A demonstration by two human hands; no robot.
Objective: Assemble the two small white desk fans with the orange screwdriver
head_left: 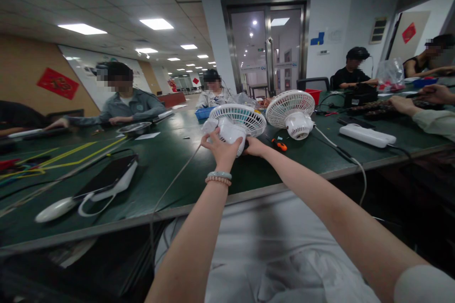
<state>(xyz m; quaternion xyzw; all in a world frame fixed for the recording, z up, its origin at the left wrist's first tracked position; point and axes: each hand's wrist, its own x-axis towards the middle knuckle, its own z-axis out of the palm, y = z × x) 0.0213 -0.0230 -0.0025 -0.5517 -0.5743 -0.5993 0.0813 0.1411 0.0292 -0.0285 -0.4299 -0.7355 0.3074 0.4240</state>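
Observation:
A white fan (pixel 254 120) lies on the green table, its round grille facing away from me and its motor housing toward me. My left hand (pixel 222 147) wraps round the housing from the left, thumb and fingers spread over the white shell. At the lower right of the same housing is my right hand (pixel 255 147), its fingertips partly hidden behind the fan. A second white fan (pixel 290 109) rests just to the right, untouched, with a cable running from its housing. An orange-handled screwdriver (pixel 279 145) lies between that fan and my right forearm.
On the left of the green table (pixel 170 165) are a phone (pixel 108 173) on a white holder and yellow straps. A white power strip (pixel 367 135) lies at right. Cables hang over the front edge. Several people sit around, one person's hands (pixel 405 104) near at right.

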